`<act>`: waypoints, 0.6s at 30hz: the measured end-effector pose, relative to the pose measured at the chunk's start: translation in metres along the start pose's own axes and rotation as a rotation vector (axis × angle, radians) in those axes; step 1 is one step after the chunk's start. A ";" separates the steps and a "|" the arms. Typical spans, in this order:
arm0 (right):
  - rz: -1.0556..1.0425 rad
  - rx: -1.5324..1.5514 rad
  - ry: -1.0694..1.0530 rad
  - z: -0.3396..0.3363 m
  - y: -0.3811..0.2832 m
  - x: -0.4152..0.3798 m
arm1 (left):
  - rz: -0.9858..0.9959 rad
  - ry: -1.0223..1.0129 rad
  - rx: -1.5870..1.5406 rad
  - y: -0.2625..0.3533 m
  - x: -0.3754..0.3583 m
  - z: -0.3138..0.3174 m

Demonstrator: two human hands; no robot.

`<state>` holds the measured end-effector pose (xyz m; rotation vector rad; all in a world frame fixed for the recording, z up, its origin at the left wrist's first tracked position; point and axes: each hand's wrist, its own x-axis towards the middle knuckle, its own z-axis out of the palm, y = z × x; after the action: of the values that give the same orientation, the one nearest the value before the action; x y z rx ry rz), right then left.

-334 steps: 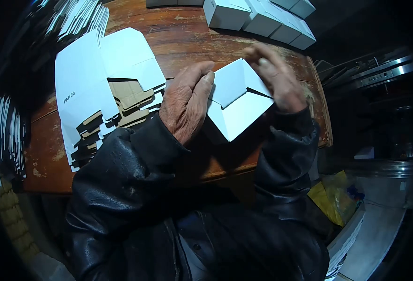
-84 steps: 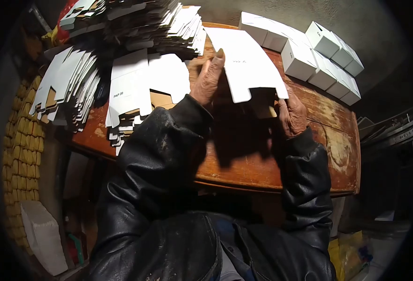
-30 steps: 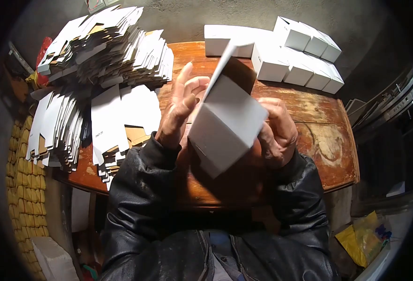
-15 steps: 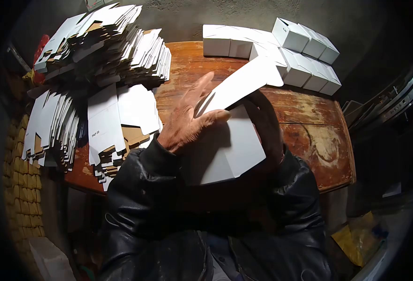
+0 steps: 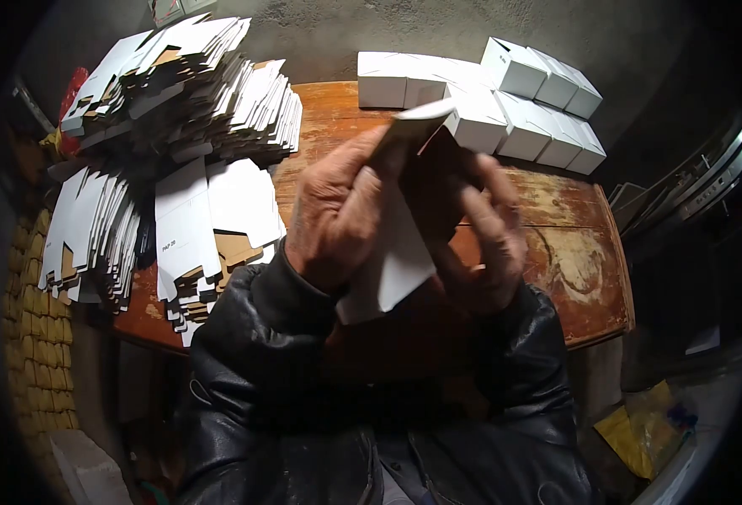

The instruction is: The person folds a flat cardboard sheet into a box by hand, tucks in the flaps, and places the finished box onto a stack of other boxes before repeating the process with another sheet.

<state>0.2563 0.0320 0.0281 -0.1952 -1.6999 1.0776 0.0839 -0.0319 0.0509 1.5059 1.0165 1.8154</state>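
Observation:
A white cardboard box (image 5: 398, 261), partly folded and tilted, is held up in front of me above the near part of the table. My left hand (image 5: 333, 215) wraps round its left side, thumb across the near face. A top flap (image 5: 425, 111) sticks up beyond the fingers, and the box's right side is in dark shadow. My right hand (image 5: 490, 231) is at that shadowed side, fingers bent against it and slightly blurred; the exact contact of its fingertips is hard to see.
Tall stacks of flat white cartons (image 5: 253, 109) fill the table's left side, with more flat cartons (image 5: 181, 223) nearer me. Closed white boxes (image 5: 526, 126) stand in rows at the back right, some stacked. The wooden table (image 5: 569, 252) has a worn right edge.
The box has turned and tilted, with its long flap drawn back toward my hands. My left fingers have closed round it, and my right hand has come out from behind it.

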 end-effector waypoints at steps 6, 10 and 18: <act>-0.237 -0.633 0.045 -0.011 0.010 0.000 | 0.052 0.156 0.018 -0.018 0.007 -0.014; -0.305 -0.716 -0.025 -0.010 0.009 0.004 | -0.069 0.137 0.191 -0.026 0.007 -0.031; -0.178 -0.562 -0.336 -0.011 0.024 0.004 | -0.232 0.050 -0.135 -0.058 -0.010 -0.046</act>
<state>0.2547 0.0546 0.0136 -0.2194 -2.2538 0.4977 0.0386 -0.0166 -0.0063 1.2152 1.0239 1.7273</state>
